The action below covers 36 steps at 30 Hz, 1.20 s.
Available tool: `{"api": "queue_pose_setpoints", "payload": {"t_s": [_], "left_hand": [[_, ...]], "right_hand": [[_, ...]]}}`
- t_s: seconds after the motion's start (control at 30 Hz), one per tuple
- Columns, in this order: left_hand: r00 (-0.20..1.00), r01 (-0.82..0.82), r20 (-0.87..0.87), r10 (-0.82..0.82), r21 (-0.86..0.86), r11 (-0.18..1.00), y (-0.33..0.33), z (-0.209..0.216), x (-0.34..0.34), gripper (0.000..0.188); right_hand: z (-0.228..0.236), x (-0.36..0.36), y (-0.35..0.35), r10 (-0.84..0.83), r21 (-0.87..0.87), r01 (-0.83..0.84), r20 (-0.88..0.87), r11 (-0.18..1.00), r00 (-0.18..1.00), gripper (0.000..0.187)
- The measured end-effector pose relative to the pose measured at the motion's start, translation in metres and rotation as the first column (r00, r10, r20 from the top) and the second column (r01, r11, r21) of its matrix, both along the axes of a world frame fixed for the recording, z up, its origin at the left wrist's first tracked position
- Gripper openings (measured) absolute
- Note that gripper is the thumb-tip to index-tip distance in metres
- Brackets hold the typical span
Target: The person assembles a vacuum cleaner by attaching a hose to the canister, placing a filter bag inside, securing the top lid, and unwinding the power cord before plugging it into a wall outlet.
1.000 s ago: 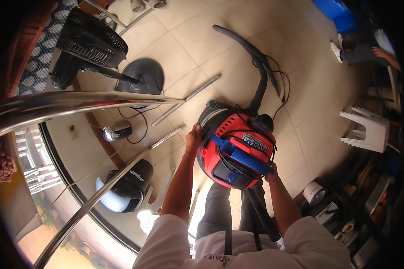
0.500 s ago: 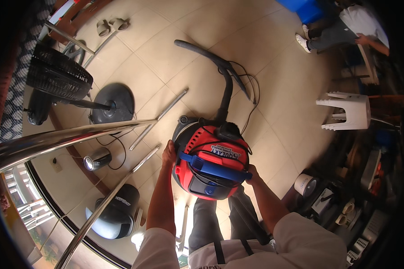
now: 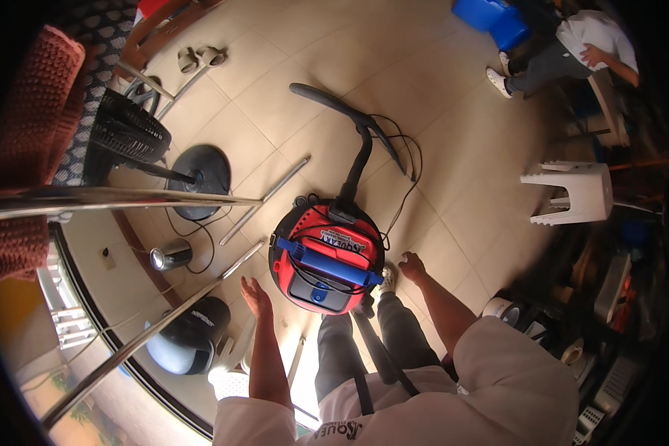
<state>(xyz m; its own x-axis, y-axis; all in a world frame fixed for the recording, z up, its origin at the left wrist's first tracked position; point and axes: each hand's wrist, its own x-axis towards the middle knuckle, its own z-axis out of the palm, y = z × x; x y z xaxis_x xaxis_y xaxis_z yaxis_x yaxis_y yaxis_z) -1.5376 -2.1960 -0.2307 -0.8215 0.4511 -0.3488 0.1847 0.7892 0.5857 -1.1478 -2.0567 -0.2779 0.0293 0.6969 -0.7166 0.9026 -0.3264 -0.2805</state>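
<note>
A round canister vacuum cleaner (image 3: 340, 241), red on a black base, stands on the tiled floor right in front of my legs. Across its top runs a blue handle (image 3: 338, 266) with dark cord looped about it. From its far side a black hose (image 3: 360, 152) leads out to a bent end on the tiles. My left hand (image 3: 256, 299) is off the left side of the machine, fingers stretched and holding nothing. On the other side, my right hand (image 3: 412, 268) hangs clear of the vacuum, empty, with its fingers loosely apart.
At left are a metal-tube rack (image 3: 230, 201), a black fan (image 3: 201, 178), a metallic lamp-like cylinder (image 3: 171, 255) and a helmet-like black object (image 3: 201, 334). A white stool (image 3: 576, 193) stands at right, near cluttered shelves (image 3: 598, 349). Another person (image 3: 550, 63) is at far right.
Both hands have let go of the vacuum cleaner's sides and moved outward. The vacuum now rests on the floor, slightly further left in view.
</note>
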Motion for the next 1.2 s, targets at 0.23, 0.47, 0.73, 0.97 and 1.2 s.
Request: {"api": "queue_pose_setpoints", "payload": {"t_s": [0.23, 0.47, 0.73, 0.97, 1.2], "left_hand": [[0.968, -0.245, 0.064, 0.242, 0.047, 0.968, -0.079, 0.019, 0.097, 0.050], [0.877, -0.421, 0.282, 0.390, 0.060, 0.905, -0.080, 0.056, 0.175, 0.052], [0.940, -0.337, 0.157, 0.304, 0.280, 0.899, -0.074, 0.099, 0.159, 0.054], [0.980, -0.196, 0.079, 0.180, 0.307, 0.931, -0.023, 0.124, 0.140, 0.057], [0.995, -0.093, 0.002, 0.096, 0.255, 0.962, -0.028, 0.184, 0.146, 0.056]], "right_hand": [[-0.003, 0.037, 0.047, 0.130, 0.026, -0.127, -0.268, 0.992, 0.955, 0.041], [0.016, -0.003, 0.031, 0.603, 0.498, -0.370, -0.469, 0.784, 0.646, 0.025], [0.112, -0.022, 0.029, 0.301, 0.339, -0.109, -0.591, 0.935, 0.749, 0.019], [0.167, -0.146, 0.051, 0.609, 0.649, -0.200, -0.499, 0.734, 0.617, 0.022], [0.169, -0.196, 0.025, 0.691, 0.669, -0.282, -0.484, 0.688, 0.537, 0.020]]}}
